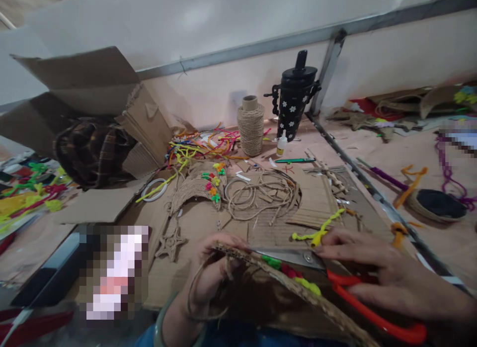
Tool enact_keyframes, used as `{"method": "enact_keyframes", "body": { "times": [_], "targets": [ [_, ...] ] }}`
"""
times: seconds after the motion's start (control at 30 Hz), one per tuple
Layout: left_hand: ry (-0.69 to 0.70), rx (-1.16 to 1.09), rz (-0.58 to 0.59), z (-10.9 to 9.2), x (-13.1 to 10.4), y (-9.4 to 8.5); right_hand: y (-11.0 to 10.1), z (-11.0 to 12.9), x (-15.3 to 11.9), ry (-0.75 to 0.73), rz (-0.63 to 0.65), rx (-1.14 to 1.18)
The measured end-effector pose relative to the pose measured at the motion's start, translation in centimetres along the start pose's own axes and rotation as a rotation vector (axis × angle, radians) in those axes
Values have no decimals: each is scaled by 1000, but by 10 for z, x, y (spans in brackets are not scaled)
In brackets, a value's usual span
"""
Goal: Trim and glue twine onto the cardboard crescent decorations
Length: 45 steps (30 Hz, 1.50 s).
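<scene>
My left hand [214, 270] grips one end of a twine-wrapped cardboard piece [278, 280], seen nearly edge-on. A loop of loose twine hangs by its wrist. Green, red and yellow decorations [307, 286] show along the piece's far side. My right hand [372, 267] is closed on scissors with red handles [376, 309], their blades [286, 256] lying behind the piece and pointing toward my left hand. At its fingertips is a twisted yellow pipe cleaner [324, 227]. Whether the blades are open is hard to see.
Beyond my hands lie a flower-trimmed twine crescent [194, 190], a twine star [170, 243] and loose twine [261, 195]. Farther back stand a twine spool [250, 128], a glue bottle [281, 145] and a black tumbler [292, 103]. An open cardboard box [145, 123] sits left.
</scene>
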<state>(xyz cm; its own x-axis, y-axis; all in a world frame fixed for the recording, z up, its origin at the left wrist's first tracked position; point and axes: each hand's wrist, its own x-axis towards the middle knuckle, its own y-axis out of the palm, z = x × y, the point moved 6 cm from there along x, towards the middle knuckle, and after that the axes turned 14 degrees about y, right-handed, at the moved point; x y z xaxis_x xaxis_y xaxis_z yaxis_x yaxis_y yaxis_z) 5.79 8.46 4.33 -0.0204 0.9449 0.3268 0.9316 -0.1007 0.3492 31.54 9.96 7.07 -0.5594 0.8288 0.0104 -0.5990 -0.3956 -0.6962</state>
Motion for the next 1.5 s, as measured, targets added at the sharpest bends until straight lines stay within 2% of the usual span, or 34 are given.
{"method": "enact_keyframes", "body": {
  "times": [0.17, 0.37, 0.6, 0.77, 0.9, 1.13, 1.5],
  "targets": [
    [-17, 48, -53, 0, -3, -3, 6, -5, 0, 59, 67, -15],
    [-20, 37, -48, 4, -8, -7, 7, -9, -1, 67, 92, -43],
    [-45, -36, -63, 5, -6, -3, 8, -7, -2, 107, 105, -43],
    [-35, 3, -13, 5, -6, -2, 10, -12, -4, 122, 135, -41],
    [-30, 1, -36, 6, -5, -4, 11, -12, -4, 122, 131, -31],
    [9, 35, 1, 3, -2, -3, 10, -9, -3, 92, 118, -69],
    [-16, 33, 12, 4, -4, -3, 11, -11, -4, 156, 159, -60]
  ]
}}
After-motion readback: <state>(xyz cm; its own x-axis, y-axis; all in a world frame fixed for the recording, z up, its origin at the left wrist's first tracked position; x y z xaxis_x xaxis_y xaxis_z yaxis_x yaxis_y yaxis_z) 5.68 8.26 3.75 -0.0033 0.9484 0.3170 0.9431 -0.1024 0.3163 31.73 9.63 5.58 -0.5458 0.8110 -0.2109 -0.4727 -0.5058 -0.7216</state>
